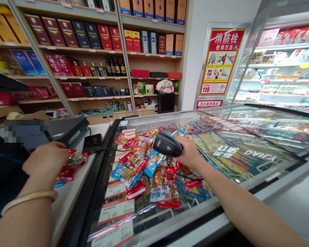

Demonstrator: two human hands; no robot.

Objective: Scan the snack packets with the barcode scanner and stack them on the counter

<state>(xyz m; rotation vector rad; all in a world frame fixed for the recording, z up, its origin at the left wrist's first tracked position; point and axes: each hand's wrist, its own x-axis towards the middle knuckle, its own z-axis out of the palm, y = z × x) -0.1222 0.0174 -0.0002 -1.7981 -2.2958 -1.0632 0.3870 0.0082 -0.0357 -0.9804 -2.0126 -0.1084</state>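
The right hand (189,151) had its fingers wrapped around a black handheld barcode scanner (167,144) above the glass-topped freezer (208,199), while left of the freezer the left hand (46,158) was over red shiny plastic packets (73,166), its finger spread impossible to tell.

black scanner (167,144) tilted over heaped snack packets (161,187)

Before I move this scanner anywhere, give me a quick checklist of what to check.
1. Scanner held in the right hand: ok.
2. Scanner held above the packet pile, on the freezer's glass top: ok.
3. Cable clear of the packets: not ok, it runs among them.
4. Left hand has a firm grip on the red packets on the counter: cannot tell, its fingers are mostly hidden.
5. Barcode read: cannot tell.
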